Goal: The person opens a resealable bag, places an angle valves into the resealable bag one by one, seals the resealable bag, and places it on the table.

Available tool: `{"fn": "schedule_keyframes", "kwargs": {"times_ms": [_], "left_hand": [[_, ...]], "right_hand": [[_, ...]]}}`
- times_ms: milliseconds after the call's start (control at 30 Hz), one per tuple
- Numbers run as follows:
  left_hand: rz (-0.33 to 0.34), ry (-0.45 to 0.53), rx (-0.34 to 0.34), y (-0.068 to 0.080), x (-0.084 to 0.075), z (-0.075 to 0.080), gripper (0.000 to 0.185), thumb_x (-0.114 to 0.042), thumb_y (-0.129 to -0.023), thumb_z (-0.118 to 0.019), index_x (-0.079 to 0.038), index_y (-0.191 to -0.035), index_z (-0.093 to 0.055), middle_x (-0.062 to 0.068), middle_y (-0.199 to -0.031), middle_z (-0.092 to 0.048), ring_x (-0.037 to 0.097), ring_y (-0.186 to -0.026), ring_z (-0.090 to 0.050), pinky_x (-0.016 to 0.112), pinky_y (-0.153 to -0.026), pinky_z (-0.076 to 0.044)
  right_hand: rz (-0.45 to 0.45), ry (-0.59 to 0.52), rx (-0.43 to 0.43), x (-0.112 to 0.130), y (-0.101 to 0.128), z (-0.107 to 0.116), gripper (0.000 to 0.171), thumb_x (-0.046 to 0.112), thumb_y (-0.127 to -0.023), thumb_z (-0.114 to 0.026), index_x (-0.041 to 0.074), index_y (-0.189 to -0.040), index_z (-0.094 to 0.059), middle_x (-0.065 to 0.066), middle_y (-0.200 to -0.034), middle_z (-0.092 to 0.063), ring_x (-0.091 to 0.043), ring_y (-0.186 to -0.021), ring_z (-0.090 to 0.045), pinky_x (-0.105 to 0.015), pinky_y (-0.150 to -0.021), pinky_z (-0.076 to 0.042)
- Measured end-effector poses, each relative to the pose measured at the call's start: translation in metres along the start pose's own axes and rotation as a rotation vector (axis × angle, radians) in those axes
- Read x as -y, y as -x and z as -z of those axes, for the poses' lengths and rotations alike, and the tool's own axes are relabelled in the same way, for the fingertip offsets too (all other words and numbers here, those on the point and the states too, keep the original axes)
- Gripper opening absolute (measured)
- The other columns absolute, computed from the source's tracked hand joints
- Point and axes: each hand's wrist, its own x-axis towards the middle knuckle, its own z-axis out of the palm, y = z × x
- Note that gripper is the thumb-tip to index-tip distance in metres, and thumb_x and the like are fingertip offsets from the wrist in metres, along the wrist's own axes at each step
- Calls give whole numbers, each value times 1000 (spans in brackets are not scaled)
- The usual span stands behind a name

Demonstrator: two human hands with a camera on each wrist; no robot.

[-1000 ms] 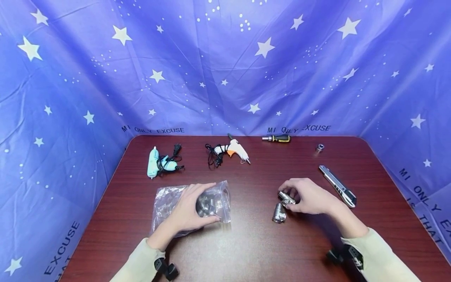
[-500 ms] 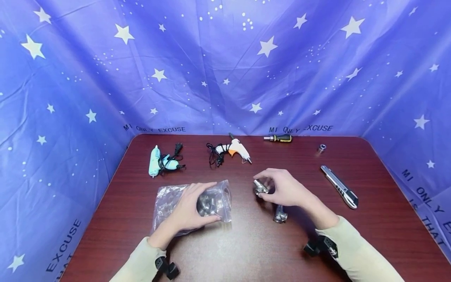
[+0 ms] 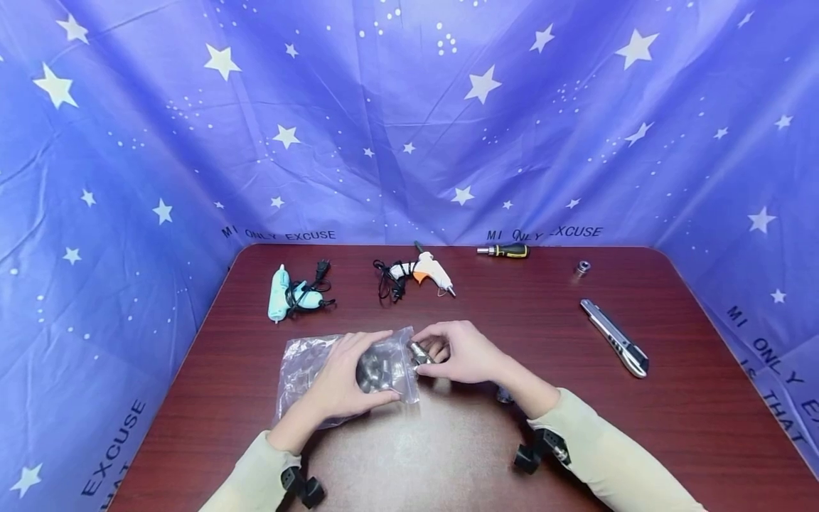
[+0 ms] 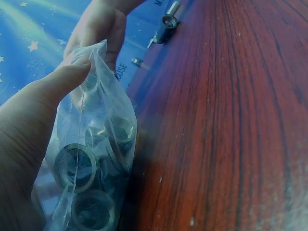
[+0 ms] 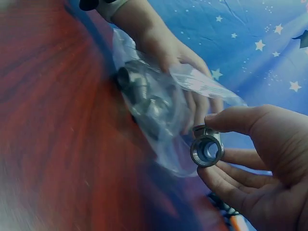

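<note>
My left hand [image 3: 340,382] grips a clear zip plastic bag [image 3: 410,380] lying on the table, thumb and fingers spread around its mouth end. Inside the bag are several metal pipe fittings [image 5: 139,89] with round openings. Right at the bag's mouth, my right hand [image 3: 472,353] pinches a silvery pipe fitting [image 3: 419,353] between thumb and fingers. In the right wrist view, the threaded round opening of this held fitting [image 5: 207,150] faces the camera. Another pipe fitting [image 3: 505,395] lies on the table, partly hidden behind my right wrist; it shows whole in the left wrist view.
Along the back of the table [image 3: 448,441] lie a light blue glue gun [image 3: 279,295], a white and orange glue gun [image 3: 433,273], a black and yellow screwdriver [image 3: 510,251] and a small metal socket [image 3: 582,268]. A utility knife [image 3: 616,338] is at the right.
My right hand has lifted one pipe fitting off the table beside the other and carried it left to the bag's mouth. The left hand keeps its hold on the bag.
</note>
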Motion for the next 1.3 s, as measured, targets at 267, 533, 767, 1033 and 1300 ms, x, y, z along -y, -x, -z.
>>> {"fn": "schedule_keyframes", "kwargs": {"times_ms": [267,533,767,1033,1300], "left_hand": [[11,4,5,1,-1,2,99,-52,-70,-95,-20,-155,-54,-3,-142,-66,19,-126,-60,61,-115,-43],[16,-3,6,0,0,0,98,-53,-70,-95,-21,-154,-55,-4,-140,-67,18,-125,-60,60,-114,-44],[9,2,9,-1,-2,0,100,-53,-70,-95,-20,-154,-55,-3,-140,-68,19,-126,-61,61,-115,-43],[3,-15,0,0,-1,0,101,-55,-68,-96,-21,-154,-55,-5,-141,-67,17,-125,-60,61,-112,-45],[-4,-13,-7,1,-1,0,99,-57,-70,-94,-21,-154,-55,-3,-139,-68,18,-123,-61,62,-112,-45]], "right_hand": [[-84,-34,-57,1,-13,-28,41,20,-84,-89,2,-118,-76,-8,-100,-82,-3,-80,-74,-17,-73,-61],[-125,18,-128,10,-19,-43,33,27,-83,-92,11,-105,-74,-3,-93,-81,-5,-76,-76,-19,-72,-61],[-52,46,-166,8,-18,-54,21,20,-91,-84,8,-105,-74,-10,-101,-80,-16,-84,-81,-16,-72,-61],[27,223,-91,8,-11,-52,29,8,-96,-69,10,-123,-78,-8,-117,-81,-23,-105,-78,-39,-94,-62],[26,208,-107,7,-4,-32,24,4,-94,-69,8,-115,-79,-5,-113,-81,-14,-96,-79,-31,-90,-63]]}}
